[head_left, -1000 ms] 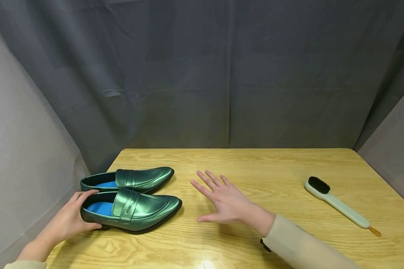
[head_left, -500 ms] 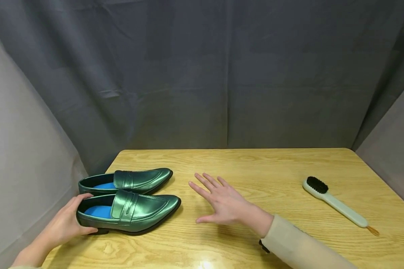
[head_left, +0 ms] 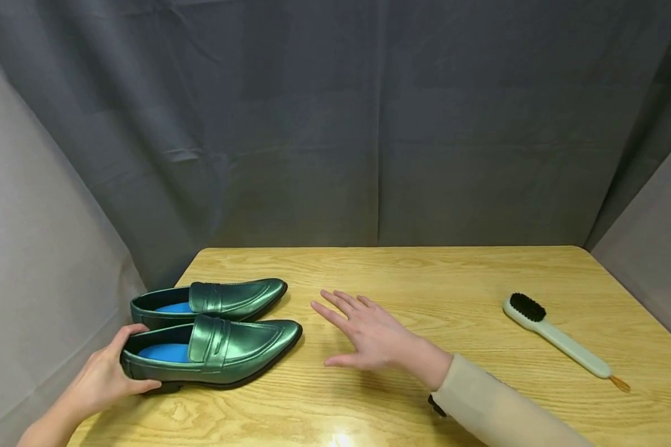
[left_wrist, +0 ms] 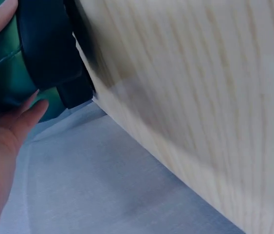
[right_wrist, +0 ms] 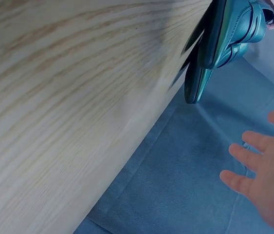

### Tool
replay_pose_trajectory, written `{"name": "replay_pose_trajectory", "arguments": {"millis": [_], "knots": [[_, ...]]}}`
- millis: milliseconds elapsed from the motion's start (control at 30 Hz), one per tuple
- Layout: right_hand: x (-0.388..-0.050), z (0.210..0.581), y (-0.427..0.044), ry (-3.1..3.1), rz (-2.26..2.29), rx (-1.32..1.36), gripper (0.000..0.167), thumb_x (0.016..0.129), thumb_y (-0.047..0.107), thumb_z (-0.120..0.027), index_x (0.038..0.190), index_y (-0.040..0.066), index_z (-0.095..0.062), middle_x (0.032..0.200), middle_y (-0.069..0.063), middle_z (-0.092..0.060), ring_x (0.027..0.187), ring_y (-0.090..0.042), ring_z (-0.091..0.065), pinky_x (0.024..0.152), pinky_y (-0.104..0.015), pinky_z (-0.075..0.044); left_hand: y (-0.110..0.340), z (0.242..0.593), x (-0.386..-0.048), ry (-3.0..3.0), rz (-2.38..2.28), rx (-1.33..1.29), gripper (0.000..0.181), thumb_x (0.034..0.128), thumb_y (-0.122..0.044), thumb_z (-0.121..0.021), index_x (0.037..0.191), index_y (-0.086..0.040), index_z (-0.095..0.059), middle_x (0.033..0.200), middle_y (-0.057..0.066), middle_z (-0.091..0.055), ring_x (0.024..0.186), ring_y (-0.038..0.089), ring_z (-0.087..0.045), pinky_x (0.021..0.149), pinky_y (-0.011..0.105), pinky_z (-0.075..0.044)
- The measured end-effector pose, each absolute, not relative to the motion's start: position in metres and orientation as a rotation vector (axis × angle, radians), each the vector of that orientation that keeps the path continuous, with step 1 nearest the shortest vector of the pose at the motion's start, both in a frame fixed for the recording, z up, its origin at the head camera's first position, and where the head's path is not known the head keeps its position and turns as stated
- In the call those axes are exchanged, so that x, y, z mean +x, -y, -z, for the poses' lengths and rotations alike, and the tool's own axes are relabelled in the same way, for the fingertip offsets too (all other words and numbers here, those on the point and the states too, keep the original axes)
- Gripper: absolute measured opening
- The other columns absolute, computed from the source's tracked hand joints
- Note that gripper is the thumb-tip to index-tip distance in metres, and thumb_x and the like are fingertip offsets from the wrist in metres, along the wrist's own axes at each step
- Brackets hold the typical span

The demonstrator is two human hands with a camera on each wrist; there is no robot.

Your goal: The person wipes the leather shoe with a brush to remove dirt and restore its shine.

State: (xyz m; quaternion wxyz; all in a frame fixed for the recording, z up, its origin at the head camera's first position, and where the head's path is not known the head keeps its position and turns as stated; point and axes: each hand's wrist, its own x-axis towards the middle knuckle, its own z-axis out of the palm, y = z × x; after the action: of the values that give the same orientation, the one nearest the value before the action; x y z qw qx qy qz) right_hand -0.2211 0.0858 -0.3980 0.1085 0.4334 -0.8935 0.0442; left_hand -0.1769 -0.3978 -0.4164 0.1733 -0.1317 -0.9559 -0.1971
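Note:
Two shiny green loafers with blue insoles stand side by side at the table's left, toes pointing right. The left hand [head_left: 99, 380] grips the heel of the near loafer [head_left: 240, 354], thumb low on the near side, fingers behind the heel; the left wrist view shows this hand [left_wrist: 0, 151] at the heel too. Just beyond is the far loafer [head_left: 240, 298], its side partly hidden by the near one. To the right of both toes, the right hand [head_left: 371, 335] hovers with fingers spread, holding nothing; in the right wrist view the hand [right_wrist: 268, 165] is apart from the loafers.
A pale green brush [head_left: 573, 349] with black bristles facing up and an orange loop lies on the right of the wooden table [head_left: 425, 273]. A dark grey curtain [head_left: 313, 124] hangs behind the table, with lighter cloth at both sides.
The near loafer's heel has shifted slightly left and towards the near edge, the left hand moving with it. The right hand stays almost in place, its fingers tilted slightly lower.

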Motion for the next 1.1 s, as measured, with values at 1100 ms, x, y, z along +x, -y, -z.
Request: {"name": "replay_pose_trajectory", "arguments": {"millis": [1100], "knots": [[-0.221,0.376,-0.16,2.617,-0.208,1.081,0.093,0.086,0.062,-0.061,0.157,0.022,-0.016,0.157,-0.011,-0.024,0.138,-0.031,-0.033,0.103,-0.055,-0.033,0.325,0.401,-0.197,2.442,0.445,-0.813,0.092,0.0428,-0.021,-0.098,0.121,-0.003,-0.055,0.109,0.008,-0.065,0.09,0.024,-0.064,0.082,0.009,-0.04]]}}
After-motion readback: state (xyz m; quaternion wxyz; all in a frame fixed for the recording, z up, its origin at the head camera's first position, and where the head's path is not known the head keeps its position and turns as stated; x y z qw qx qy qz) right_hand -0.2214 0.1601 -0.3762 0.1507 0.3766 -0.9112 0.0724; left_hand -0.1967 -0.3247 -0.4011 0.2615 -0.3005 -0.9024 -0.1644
